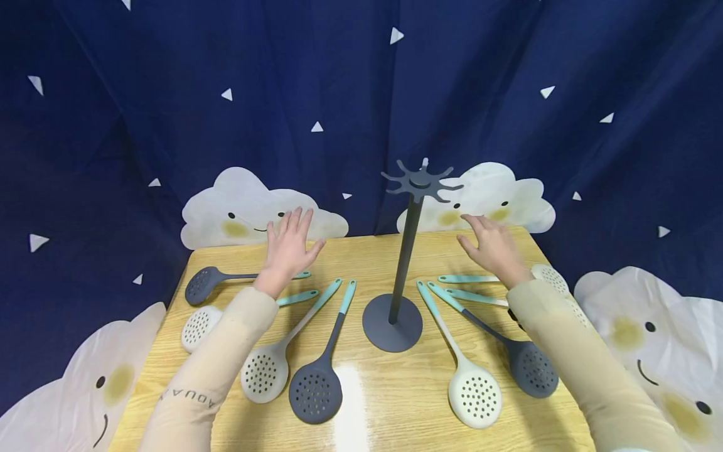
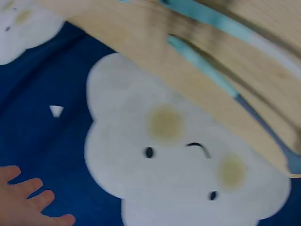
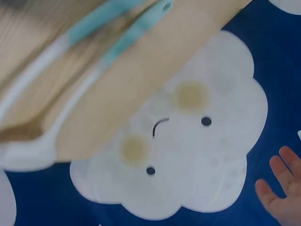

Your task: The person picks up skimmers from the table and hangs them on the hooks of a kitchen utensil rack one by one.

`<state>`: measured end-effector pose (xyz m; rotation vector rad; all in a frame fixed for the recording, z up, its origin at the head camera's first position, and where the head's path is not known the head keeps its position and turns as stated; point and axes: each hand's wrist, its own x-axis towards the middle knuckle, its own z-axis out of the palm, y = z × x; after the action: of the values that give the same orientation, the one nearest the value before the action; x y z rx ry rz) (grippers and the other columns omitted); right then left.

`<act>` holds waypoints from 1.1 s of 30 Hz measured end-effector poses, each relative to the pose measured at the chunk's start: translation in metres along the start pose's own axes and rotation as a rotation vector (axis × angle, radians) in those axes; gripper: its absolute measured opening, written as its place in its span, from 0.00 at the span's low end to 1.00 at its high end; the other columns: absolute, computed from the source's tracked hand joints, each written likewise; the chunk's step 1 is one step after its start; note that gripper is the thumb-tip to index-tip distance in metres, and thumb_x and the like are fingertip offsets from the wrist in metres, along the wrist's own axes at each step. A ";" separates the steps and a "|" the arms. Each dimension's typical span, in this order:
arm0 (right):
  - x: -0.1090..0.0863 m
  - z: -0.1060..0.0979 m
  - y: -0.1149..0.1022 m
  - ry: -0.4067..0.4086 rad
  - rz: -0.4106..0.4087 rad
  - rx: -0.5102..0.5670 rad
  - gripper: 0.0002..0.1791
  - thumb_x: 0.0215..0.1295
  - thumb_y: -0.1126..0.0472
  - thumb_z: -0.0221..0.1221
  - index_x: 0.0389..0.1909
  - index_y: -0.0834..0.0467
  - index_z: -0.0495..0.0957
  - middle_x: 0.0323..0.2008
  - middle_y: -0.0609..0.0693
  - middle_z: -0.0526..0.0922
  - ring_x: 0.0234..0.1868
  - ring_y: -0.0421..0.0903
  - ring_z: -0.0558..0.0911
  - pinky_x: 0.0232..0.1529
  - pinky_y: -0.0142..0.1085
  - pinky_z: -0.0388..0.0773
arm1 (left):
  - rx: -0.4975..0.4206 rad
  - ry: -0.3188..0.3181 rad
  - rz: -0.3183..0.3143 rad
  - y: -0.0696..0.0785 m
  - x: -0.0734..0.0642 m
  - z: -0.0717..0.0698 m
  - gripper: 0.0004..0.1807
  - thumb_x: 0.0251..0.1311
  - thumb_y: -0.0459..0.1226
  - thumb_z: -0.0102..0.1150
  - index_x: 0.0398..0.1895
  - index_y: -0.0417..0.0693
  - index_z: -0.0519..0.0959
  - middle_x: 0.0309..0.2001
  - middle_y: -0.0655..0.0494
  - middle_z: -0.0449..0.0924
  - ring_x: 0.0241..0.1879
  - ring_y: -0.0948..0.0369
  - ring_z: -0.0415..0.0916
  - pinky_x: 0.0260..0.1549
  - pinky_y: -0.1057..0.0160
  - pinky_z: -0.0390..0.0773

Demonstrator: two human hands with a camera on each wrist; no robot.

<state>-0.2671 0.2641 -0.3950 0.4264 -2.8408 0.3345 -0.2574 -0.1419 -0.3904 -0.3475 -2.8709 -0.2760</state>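
Observation:
My left hand (image 1: 287, 249) is raised above the table's far left part, fingers spread and holding nothing. Below it lie a dark skimmer (image 1: 201, 285) and a white skimmer (image 1: 199, 328), both with mint handle ends. My right hand (image 1: 492, 250) hovers over the far right part, fingers extended, nothing in them. Under that forearm are white skimmers (image 1: 550, 278), partly hidden by the sleeve. Between the hands stands a dark utensil stand (image 1: 403, 257), its ring of hooks bare. In the wrist views, fingers of the left hand (image 2: 23, 200) and right hand (image 3: 284, 188) show at the lower corners.
Nearer me on the left lie a light skimmer (image 1: 264, 375) and a dark skimmer (image 1: 315, 392). On the right are a white skimmer (image 1: 475, 395) and a dark skimmer (image 1: 533, 369). A blue curtain with clouds (image 1: 316, 69) hangs behind the wooden table (image 1: 361, 263).

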 end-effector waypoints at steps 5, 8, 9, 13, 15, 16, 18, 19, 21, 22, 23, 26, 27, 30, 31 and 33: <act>-0.005 0.017 -0.013 0.018 0.010 0.182 0.24 0.61 0.63 0.54 0.57 0.66 0.66 0.49 0.66 0.73 0.48 0.62 0.74 0.45 0.54 0.72 | -0.119 0.333 0.181 0.032 0.001 -0.021 0.27 0.61 0.45 0.50 0.59 0.39 0.66 0.57 0.43 0.68 0.57 0.48 0.63 0.55 0.47 0.61; -0.009 0.032 -0.021 -0.037 0.046 0.242 0.23 0.61 0.65 0.53 0.57 0.68 0.66 0.47 0.67 0.73 0.45 0.61 0.74 0.43 0.51 0.73 | -0.200 0.552 0.324 0.055 0.003 -0.036 0.20 0.59 0.39 0.52 0.51 0.35 0.72 0.47 0.42 0.74 0.46 0.48 0.70 0.46 0.53 0.70; -0.010 0.037 -0.023 -0.053 0.056 0.254 0.23 0.61 0.65 0.53 0.57 0.68 0.66 0.46 0.67 0.73 0.45 0.61 0.75 0.43 0.50 0.74 | -0.223 0.612 0.367 0.062 0.004 -0.041 0.18 0.59 0.38 0.53 0.49 0.34 0.73 0.45 0.42 0.75 0.43 0.48 0.70 0.43 0.54 0.71; -0.015 0.058 -0.028 -0.112 0.101 0.307 0.23 0.61 0.66 0.53 0.57 0.69 0.65 0.46 0.67 0.73 0.45 0.61 0.75 0.42 0.49 0.74 | -0.300 0.787 0.506 0.087 0.006 -0.062 0.13 0.57 0.33 0.54 0.43 0.33 0.74 0.40 0.42 0.76 0.39 0.49 0.71 0.40 0.56 0.72; -0.017 0.069 -0.030 -0.132 0.115 0.328 0.22 0.60 0.67 0.53 0.56 0.69 0.66 0.45 0.67 0.73 0.44 0.60 0.75 0.41 0.49 0.74 | -0.321 0.845 0.557 0.097 0.006 -0.072 0.12 0.57 0.32 0.55 0.42 0.33 0.74 0.40 0.43 0.76 0.38 0.49 0.71 0.40 0.57 0.72; -0.019 0.073 -0.030 -0.141 0.121 0.336 0.22 0.60 0.67 0.53 0.56 0.69 0.66 0.45 0.67 0.73 0.44 0.61 0.75 0.40 0.49 0.74 | -0.329 0.869 0.580 0.102 0.006 -0.076 0.11 0.57 0.31 0.55 0.42 0.33 0.74 0.39 0.43 0.76 0.38 0.49 0.72 0.40 0.56 0.73; -0.022 0.082 -0.031 -0.160 0.134 0.343 0.22 0.60 0.67 0.54 0.55 0.70 0.66 0.44 0.67 0.74 0.43 0.60 0.75 0.40 0.48 0.75 | -0.336 0.904 0.621 0.109 0.005 -0.084 0.11 0.56 0.31 0.54 0.41 0.33 0.74 0.39 0.43 0.76 0.38 0.49 0.72 0.40 0.56 0.73; -0.024 0.086 -0.032 -0.170 0.143 0.347 0.22 0.60 0.67 0.54 0.55 0.70 0.67 0.44 0.67 0.74 0.43 0.60 0.75 0.40 0.48 0.75 | -0.330 0.919 0.638 0.112 0.005 -0.088 0.10 0.56 0.31 0.54 0.41 0.33 0.75 0.38 0.43 0.76 0.38 0.49 0.72 0.39 0.56 0.73; -0.027 0.094 -0.033 -0.193 0.155 0.343 0.21 0.60 0.67 0.54 0.54 0.70 0.67 0.44 0.66 0.74 0.44 0.60 0.76 0.40 0.47 0.75 | -0.309 0.944 0.669 0.117 0.005 -0.093 0.10 0.56 0.30 0.55 0.40 0.34 0.75 0.38 0.43 0.76 0.37 0.50 0.72 0.37 0.56 0.74; -0.028 0.097 -0.034 -0.206 0.162 0.344 0.21 0.60 0.67 0.54 0.54 0.70 0.67 0.45 0.66 0.74 0.44 0.60 0.76 0.40 0.47 0.75 | -0.296 0.956 0.682 0.119 0.005 -0.095 0.09 0.54 0.30 0.55 0.39 0.34 0.75 0.37 0.44 0.76 0.37 0.50 0.72 0.35 0.57 0.74; -0.030 0.101 -0.035 -0.221 0.171 0.347 0.21 0.61 0.67 0.54 0.54 0.69 0.67 0.45 0.66 0.74 0.44 0.60 0.76 0.40 0.47 0.75 | -0.284 0.967 0.694 0.121 0.005 -0.096 0.09 0.53 0.29 0.56 0.38 0.34 0.76 0.37 0.44 0.76 0.36 0.50 0.73 0.34 0.57 0.74; -0.033 0.110 -0.038 -0.258 0.174 0.349 0.20 0.61 0.67 0.53 0.54 0.70 0.67 0.46 0.67 0.73 0.45 0.60 0.76 0.41 0.47 0.76 | -0.259 0.989 0.730 0.124 0.006 -0.100 0.09 0.51 0.28 0.58 0.37 0.35 0.76 0.36 0.45 0.76 0.34 0.50 0.73 0.32 0.58 0.74; -0.034 0.113 -0.039 -0.274 0.181 0.347 0.20 0.61 0.67 0.53 0.54 0.70 0.67 0.47 0.67 0.73 0.45 0.60 0.76 0.41 0.47 0.76 | -0.255 0.993 0.742 0.125 0.007 -0.100 0.08 0.51 0.28 0.58 0.36 0.35 0.76 0.35 0.45 0.76 0.34 0.50 0.73 0.32 0.58 0.74; -0.037 0.122 -0.040 -0.316 0.196 0.322 0.20 0.61 0.67 0.53 0.53 0.71 0.67 0.49 0.68 0.73 0.47 0.60 0.75 0.44 0.47 0.76 | -0.238 0.998 0.777 0.127 0.008 -0.101 0.07 0.53 0.27 0.55 0.36 0.35 0.76 0.34 0.44 0.75 0.33 0.50 0.73 0.33 0.57 0.74; -0.037 0.124 -0.041 -0.333 0.209 0.309 0.20 0.61 0.67 0.54 0.53 0.71 0.67 0.49 0.68 0.73 0.47 0.60 0.75 0.45 0.47 0.76 | -0.228 1.002 0.788 0.127 0.009 -0.101 0.07 0.53 0.27 0.55 0.36 0.34 0.76 0.34 0.44 0.75 0.33 0.50 0.73 0.33 0.57 0.75; -0.038 0.128 -0.042 -0.361 0.231 0.288 0.20 0.60 0.67 0.54 0.53 0.72 0.68 0.49 0.68 0.73 0.48 0.61 0.75 0.46 0.47 0.75 | -0.207 1.010 0.804 0.128 0.010 -0.101 0.06 0.54 0.26 0.53 0.35 0.34 0.76 0.34 0.44 0.75 0.33 0.50 0.73 0.34 0.57 0.75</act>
<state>-0.2456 0.2013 -0.5186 0.2268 -3.2129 0.7920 -0.2125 -0.0389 -0.2718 -1.0017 -1.5675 -0.4238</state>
